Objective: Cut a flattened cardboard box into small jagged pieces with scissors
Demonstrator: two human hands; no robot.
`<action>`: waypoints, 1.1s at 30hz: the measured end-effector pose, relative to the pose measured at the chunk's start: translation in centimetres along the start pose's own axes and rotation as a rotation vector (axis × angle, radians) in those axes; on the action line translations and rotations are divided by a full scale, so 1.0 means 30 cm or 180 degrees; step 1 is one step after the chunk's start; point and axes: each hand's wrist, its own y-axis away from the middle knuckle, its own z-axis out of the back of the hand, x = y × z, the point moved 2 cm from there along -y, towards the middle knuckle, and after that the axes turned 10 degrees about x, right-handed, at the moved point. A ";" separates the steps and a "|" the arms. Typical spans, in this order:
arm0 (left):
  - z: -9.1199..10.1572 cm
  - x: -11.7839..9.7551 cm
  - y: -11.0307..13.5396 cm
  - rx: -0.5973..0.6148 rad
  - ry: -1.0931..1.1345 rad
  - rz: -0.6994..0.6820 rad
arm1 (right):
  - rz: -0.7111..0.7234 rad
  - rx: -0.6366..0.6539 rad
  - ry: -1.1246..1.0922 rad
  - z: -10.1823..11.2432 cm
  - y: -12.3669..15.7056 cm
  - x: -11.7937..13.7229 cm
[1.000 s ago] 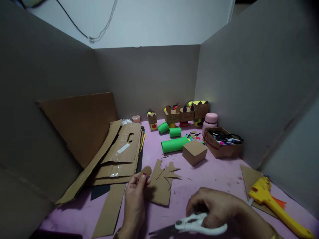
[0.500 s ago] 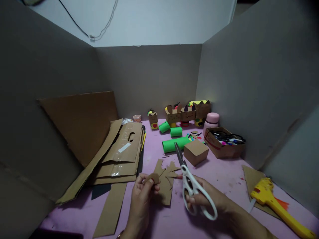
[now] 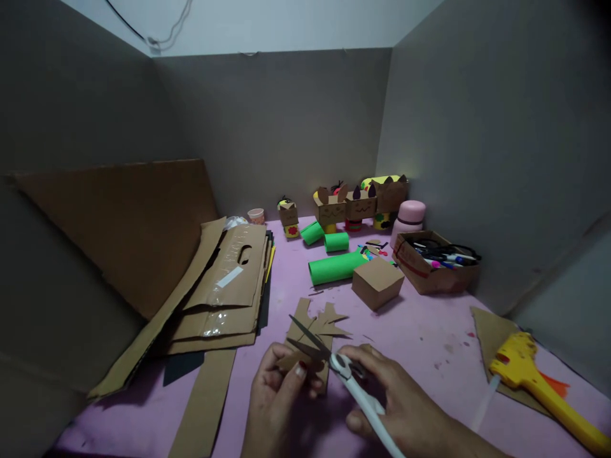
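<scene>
My left hand point(image 3: 277, 394) pinches a small brown cardboard piece point(image 3: 290, 360) low in the middle of the view. My right hand point(image 3: 396, 401) grips white-handled scissors point(image 3: 351, 380); their dark blades are open and point left at the small piece. Just behind them a larger jagged cardboard scrap point(image 3: 315, 327) lies flat on the pink table point(image 3: 420, 337).
A stack of flat cardboard sheets point(image 3: 224, 286) lies at left, a cardboard strip point(image 3: 205, 401) in front. Green paper tubes point(image 3: 337, 267), a small cardboard cube point(image 3: 377, 283), box figures point(image 3: 358, 207), a pink bottle point(image 3: 408, 219) and a box of pens point(image 3: 439, 261) stand behind. A yellow glue gun point(image 3: 534, 381) lies at right.
My right hand picked up the scissors from the table's front edge, raised them, then swung the open blades left to the small piece in my left hand. The camera tilted down.
</scene>
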 end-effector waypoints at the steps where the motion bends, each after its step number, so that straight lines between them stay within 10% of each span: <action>1: -0.001 0.000 0.001 -0.0023 0.0005 0.0023 | -0.0016 0.0024 0.0032 -0.002 0.001 0.001; 33: -0.001 0.020 -0.019 0.0033 0.0267 0.0126 | -0.0020 0.0000 0.0301 -0.013 0.002 -0.008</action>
